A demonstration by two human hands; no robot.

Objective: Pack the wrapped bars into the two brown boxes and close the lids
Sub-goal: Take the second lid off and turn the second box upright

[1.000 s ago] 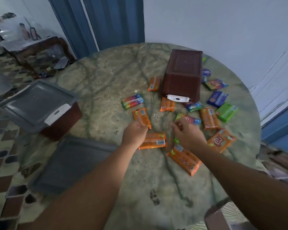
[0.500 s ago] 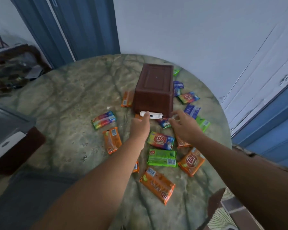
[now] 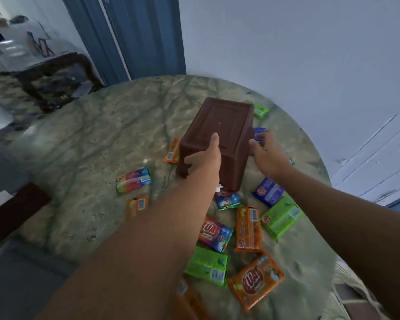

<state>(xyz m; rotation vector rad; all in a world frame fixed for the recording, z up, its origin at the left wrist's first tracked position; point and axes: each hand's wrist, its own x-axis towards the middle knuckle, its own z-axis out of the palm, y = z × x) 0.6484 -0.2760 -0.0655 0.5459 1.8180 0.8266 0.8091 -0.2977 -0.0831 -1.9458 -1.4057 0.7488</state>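
Note:
A brown box (image 3: pixel 229 121) stands upside down in the middle of the round table (image 3: pixel 106 144). My left hand (image 3: pixel 203 158) grips its near left corner, thumb up on the upturned base. My right hand (image 3: pixel 267 155) presses its fingers against the box's right wall. Several wrapped bars lie loose around the box: a rainbow one (image 3: pixel 134 183) to the left, orange ones (image 3: pixel 248 228), green ones (image 3: pixel 281 215), a blue one (image 3: pixel 267 191) and a red-and-blue one (image 3: pixel 215 234) in front. The second brown box (image 3: pixel 16 211) shows at the left edge.
A grey lid (image 3: pixel 21 278) lies at the table's near left. A dark wooden side table (image 3: pixel 56 82) and a blue door (image 3: pixel 136 35) stand beyond the table. The white wall (image 3: pixel 310 54) runs close along the right side.
Both hands left the loose bars, went forward past the white latch and now clasp the sides of the upside-down box. The view has moved closer to the box.

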